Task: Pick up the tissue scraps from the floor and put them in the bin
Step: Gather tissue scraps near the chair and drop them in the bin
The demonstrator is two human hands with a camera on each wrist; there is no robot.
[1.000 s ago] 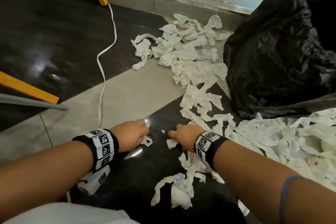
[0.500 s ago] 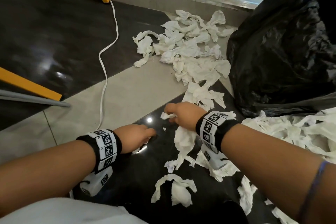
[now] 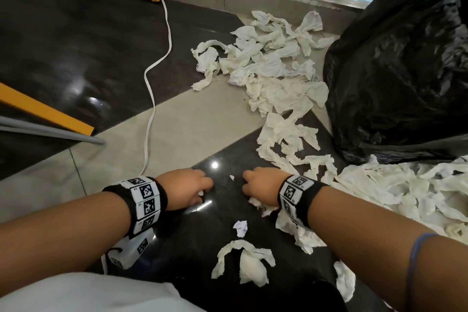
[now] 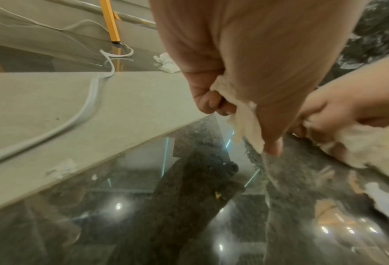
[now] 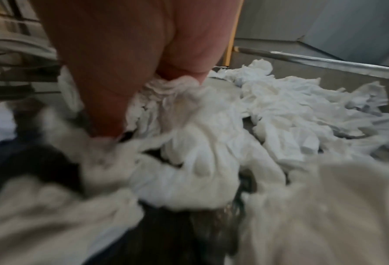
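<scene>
My left hand (image 3: 186, 189) clamps a small white tissue scrap (image 4: 245, 123); my right hand (image 3: 263, 186) bunches crumpled white tissue scraps (image 5: 166, 100) underneath (consolidating before the crinkled black bin bag (image 3: 395, 78)).

Glossy stone-like floor (image 3: 76, 40), crumpled paper scraps (image 3: 276, 78)

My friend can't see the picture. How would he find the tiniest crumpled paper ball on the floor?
Start at the black bin bag on the right, then drop to the dark shiny floor tile between the two forearms. The crumpled paper ball lies alone there, bluish-white and wadded, while the nearby tissue scraps are creamy, long and ragged.
</scene>
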